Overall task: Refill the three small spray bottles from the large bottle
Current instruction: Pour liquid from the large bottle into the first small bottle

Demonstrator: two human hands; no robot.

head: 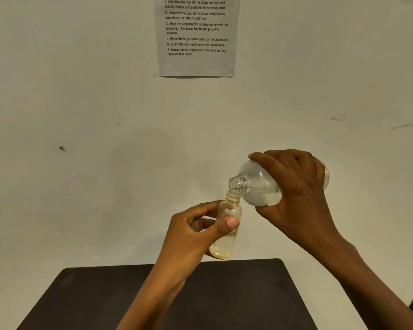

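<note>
My left hand [196,232] holds a small clear bottle [227,236] upright and uncapped, thumb across its front, in the air above the table's far edge. My right hand [296,194] grips the large clear bottle [258,184], tipped on its side with its open threaded neck pointing left and down. That neck touches the small bottle's mouth. Liquid lies in the low side of the large bottle, and the small bottle is partly filled. No other small bottles or caps are in view.
A dark brown table [105,296] fills the bottom of the view, its far edge against a pale wall [81,139]. A printed instruction sheet [196,36] hangs on the wall at top centre.
</note>
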